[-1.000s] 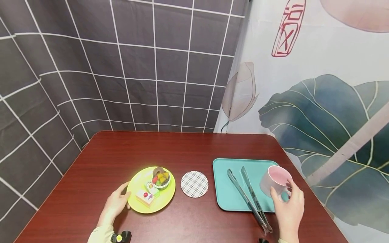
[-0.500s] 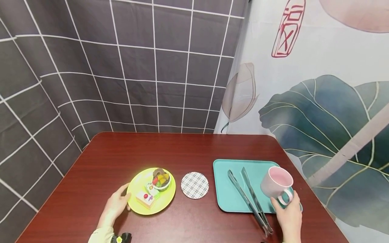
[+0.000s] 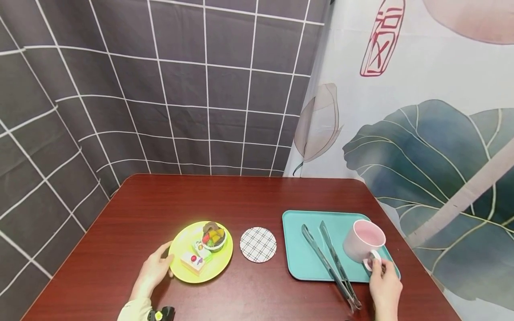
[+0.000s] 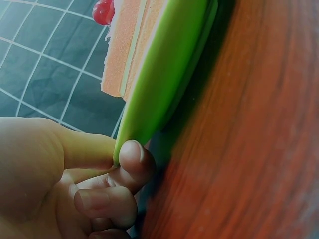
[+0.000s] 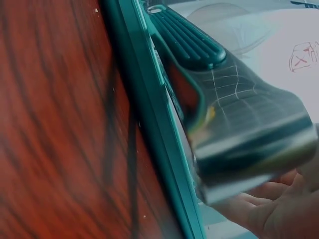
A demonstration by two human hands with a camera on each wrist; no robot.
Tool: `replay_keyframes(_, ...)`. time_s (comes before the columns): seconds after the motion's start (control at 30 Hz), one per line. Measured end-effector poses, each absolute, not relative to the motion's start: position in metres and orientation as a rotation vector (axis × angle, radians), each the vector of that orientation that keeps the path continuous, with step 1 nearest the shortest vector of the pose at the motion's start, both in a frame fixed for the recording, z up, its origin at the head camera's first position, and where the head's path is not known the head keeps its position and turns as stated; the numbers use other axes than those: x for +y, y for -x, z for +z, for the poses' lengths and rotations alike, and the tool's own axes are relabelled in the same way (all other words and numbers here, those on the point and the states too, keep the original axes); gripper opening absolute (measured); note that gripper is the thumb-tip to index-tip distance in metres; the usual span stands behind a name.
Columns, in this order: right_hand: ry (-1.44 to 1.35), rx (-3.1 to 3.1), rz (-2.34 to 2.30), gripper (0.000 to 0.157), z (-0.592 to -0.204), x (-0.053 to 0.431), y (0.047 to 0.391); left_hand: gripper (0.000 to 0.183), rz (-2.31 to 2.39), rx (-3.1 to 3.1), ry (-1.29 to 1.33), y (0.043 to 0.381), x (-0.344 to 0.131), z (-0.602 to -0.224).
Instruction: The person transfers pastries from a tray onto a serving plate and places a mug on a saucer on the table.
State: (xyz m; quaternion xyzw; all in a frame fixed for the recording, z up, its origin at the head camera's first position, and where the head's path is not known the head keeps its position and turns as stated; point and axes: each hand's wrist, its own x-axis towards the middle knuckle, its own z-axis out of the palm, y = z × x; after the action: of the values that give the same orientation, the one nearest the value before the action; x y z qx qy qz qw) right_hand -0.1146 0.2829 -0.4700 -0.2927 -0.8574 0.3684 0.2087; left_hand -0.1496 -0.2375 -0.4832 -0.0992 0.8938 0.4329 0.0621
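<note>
My left hand (image 3: 154, 267) pinches the near-left rim of a yellow-green plate (image 3: 218, 263), thumb above and fingers below, as the left wrist view shows. A toy cake slice (image 3: 192, 262) with a red cherry, a small green-and-white piece (image 3: 204, 250) and a cup of fruit (image 3: 213, 238) sit on the plate. At right, my right hand (image 3: 386, 283) pinches the handle of a pink mug (image 3: 356, 244), which stands upright over the right part of a teal tray (image 3: 295, 261). In the right wrist view the metal tongs (image 5: 254, 124) hide part of that hand; the mug is not visible there.
The tongs lie slantwise on the tray, their joined end overhanging its front edge. A round checked coaster (image 3: 258, 244) lies between plate and tray on the dark red table (image 3: 241, 196). Grey-grid and leaf-printed cloths hang behind.
My right hand has shifted from the mug's right side down to its handle. The mug has turned so the handle points toward the front. My left hand and the plate have stayed put.
</note>
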Motion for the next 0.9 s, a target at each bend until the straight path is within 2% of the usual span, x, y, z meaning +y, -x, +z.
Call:
replay_keyframes(0.57,0.842,-2.309,1.001,0.028,-0.471,0.279,0.115,0.05,1.279,2.734,0.287,0.15,-0.237,-0.481)
replay_keyframes(0.9,0.732,-2.223,0.922,0.02,-0.445,0.268,0.109,0.049,1.222,2.762,0.309,0.149,-0.237,-0.48)
